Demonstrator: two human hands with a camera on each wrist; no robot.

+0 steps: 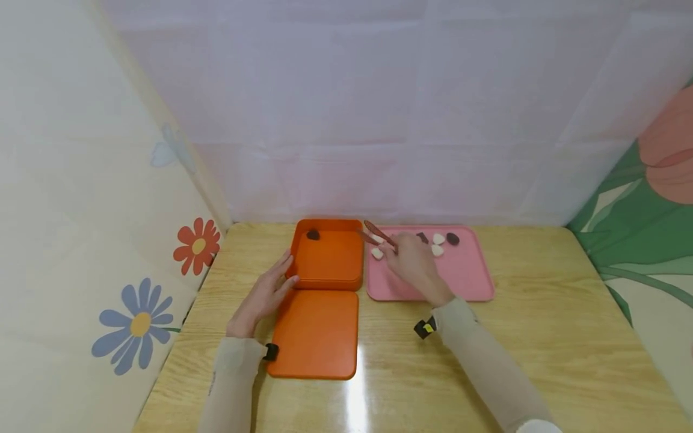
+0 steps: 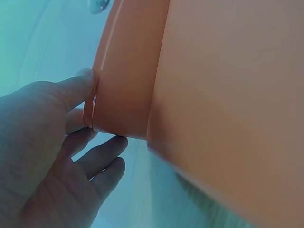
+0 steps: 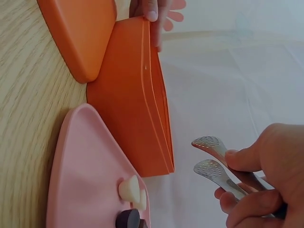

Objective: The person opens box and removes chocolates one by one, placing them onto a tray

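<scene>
My left hand (image 1: 264, 296) rests its thumb and fingertips around the near left corner of an orange box (image 1: 327, 261). One small dark brown piece (image 1: 313, 234) lies inside, toward the back left. Tongs with perforated, spoon-like tips (image 3: 209, 168) are gripped in my right hand (image 1: 415, 264), above the left part of a pink tray (image 1: 462, 279). The tips stand apart with nothing between them, near the box's right rim. On the tray lie several white pieces (image 1: 377, 253) and dark pieces (image 1: 452, 239); my right hand partly covers the group.
A flat orange lid (image 1: 316, 337) lies directly in front of the box on the wooden table (image 1: 530, 337). A pale cloth wall (image 1: 379, 120) stands behind, with flower-printed cloth at both sides. The tray sits just right of the box.
</scene>
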